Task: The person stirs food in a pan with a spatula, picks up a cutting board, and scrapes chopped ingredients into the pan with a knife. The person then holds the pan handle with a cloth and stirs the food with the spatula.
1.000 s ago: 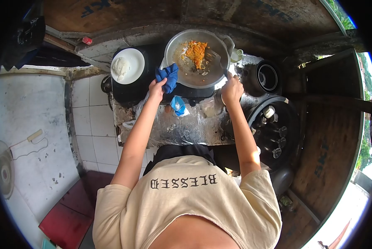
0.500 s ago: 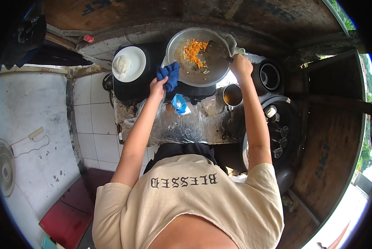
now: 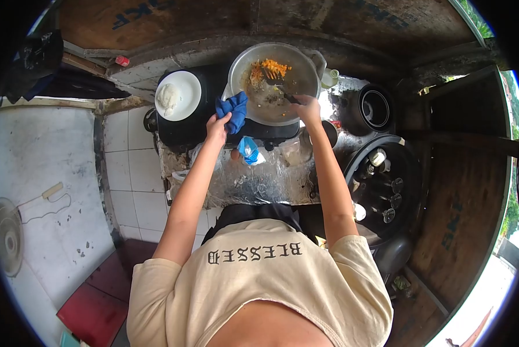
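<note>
Clutching a bunched blue cloth (image 3: 232, 111) in the curled left hand (image 3: 216, 128), at the left handle of a wide, round grey metal pan (image 3: 303, 78). Gripping a dark slotted spatula (image 3: 274, 80) by its handle in the closed right hand (image 3: 307, 110), over the pan's near right part, with its head at the chopped orange food (image 3: 278, 66) in the far part. Facing a flat black stove (image 3: 212, 81) beneath both the pan and, farther left, a round white plate (image 3: 193, 95) bearing a smooth white lump (image 3: 168, 98). Standing at a silvery, foil-like counter (image 3: 242, 188), near a crumpled blue-and-white packet (image 3: 248, 149).
</note>
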### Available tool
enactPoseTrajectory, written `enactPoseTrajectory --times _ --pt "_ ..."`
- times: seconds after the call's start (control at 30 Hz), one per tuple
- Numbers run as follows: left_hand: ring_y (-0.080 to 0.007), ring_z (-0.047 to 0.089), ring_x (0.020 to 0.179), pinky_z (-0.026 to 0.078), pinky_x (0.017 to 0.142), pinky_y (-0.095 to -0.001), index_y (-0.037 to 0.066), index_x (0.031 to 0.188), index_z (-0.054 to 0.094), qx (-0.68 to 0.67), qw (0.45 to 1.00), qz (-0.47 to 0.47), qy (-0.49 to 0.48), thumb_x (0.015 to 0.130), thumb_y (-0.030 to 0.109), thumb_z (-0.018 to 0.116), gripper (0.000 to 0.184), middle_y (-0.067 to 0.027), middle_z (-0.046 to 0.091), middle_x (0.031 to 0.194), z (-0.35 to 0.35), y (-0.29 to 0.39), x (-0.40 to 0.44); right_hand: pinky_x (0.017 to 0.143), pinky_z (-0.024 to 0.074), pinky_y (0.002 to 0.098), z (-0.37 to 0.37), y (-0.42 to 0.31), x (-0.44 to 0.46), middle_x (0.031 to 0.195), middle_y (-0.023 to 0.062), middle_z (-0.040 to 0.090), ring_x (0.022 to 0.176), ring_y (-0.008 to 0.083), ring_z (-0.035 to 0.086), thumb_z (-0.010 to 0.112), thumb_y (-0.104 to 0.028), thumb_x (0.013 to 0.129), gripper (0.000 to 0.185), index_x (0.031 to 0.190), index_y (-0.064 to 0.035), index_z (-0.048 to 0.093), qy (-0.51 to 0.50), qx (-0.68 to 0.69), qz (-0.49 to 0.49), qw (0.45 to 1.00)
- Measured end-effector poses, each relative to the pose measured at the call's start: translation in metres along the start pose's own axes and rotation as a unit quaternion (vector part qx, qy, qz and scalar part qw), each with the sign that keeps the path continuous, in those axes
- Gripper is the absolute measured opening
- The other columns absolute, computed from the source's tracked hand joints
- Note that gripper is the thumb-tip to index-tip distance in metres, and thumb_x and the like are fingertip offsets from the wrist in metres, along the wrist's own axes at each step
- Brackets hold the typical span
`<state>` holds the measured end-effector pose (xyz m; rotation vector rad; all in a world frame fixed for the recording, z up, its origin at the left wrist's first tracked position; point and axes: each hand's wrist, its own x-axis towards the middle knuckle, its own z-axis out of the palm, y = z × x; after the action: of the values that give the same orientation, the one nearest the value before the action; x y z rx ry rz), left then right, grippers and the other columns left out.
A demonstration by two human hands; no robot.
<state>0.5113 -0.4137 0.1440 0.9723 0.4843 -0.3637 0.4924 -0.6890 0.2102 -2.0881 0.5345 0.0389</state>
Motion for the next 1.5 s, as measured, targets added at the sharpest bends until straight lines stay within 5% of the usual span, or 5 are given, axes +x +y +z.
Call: enactPoseTrajectory --times 0.33,0.87,1.03,1.27,1.5 --pt "-0.02 0.06 0.082 0.05 0.071 -0.0324 -0.001 0.101 0.052 0.009 1.0 0.001 0.017 0.077 0.001 0.062 0.027 -0.0094 0.058 0.094 0.002 -0.002 -0.002 0.072 0.0491 0.0369 -0.024 -0.042 -0.012 0.084 0.0163 0.064 0.081 0.0306 0.062 0.062 -0.011 0.064 0.022 0.085 -0.0102 0.068 0.002 -0.283 0.043 0.958" --pt "-0.0182 0.059 0.082 0.049 0.07 -0.0303 0.0 0.103 0.053 0.0 1.0 -0.004 0.01 0.077 0.001 0.061 0.027 -0.0079 0.058 0.095 0.005 -0.002 -0.006 0.075 0.0492 0.038 -0.023 -0.038 -0.009 0.088 0.0185 0.063 0.084 0.033 0.061 0.061 -0.01 0.066 0.023 0.087 -0.003 0.065 -0.09 -0.303 0.013 0.949" --pt "-0.0185 0.059 0.082 0.049 0.071 -0.0307 0.0 0.103 0.053 0.003 1.0 0.001 0.0 0.077 0.002 0.062 0.027 -0.0077 0.058 0.095 -0.002 -0.007 0.003 0.076 0.0475 0.0339 0.014 -0.03 0.011 0.087 0.0186 0.063 0.083 0.0304 0.061 0.067 -0.016 0.06 0.03 0.089 -0.0077 0.067 0.094 -0.072 -0.025 0.993" --pt "-0.0217 0.058 0.089 0.049 0.077 -0.0343 -0.001 0.107 0.05 0.01 1.0 -0.008 0.013 0.078 0.002 0.06 0.031 -0.01 0.057 0.101 0.001 -0.004 -0.001 0.075 0.0488 0.0387 -0.019 -0.056 -0.017 0.087 0.019 0.063 0.085 0.0324 0.061 0.059 -0.01 0.067 0.018 0.083 -0.0066 0.066 -0.043 -0.303 0.078 0.949" --pt "-0.0188 0.059 0.082 0.049 0.071 -0.0309 0.0 0.102 0.053 0.0 1.0 -0.01 0.027 0.075 0.001 0.064 0.029 -0.0078 0.058 0.094 0.003 -0.004 -0.003 0.062 0.0499 0.0389 -0.052 -0.066 -0.033 0.077 0.0163 0.063 0.071 0.0324 0.062 0.055 -0.008 0.069 0.011 0.073 -0.007 0.065 0.147 -0.391 -0.015 0.909"
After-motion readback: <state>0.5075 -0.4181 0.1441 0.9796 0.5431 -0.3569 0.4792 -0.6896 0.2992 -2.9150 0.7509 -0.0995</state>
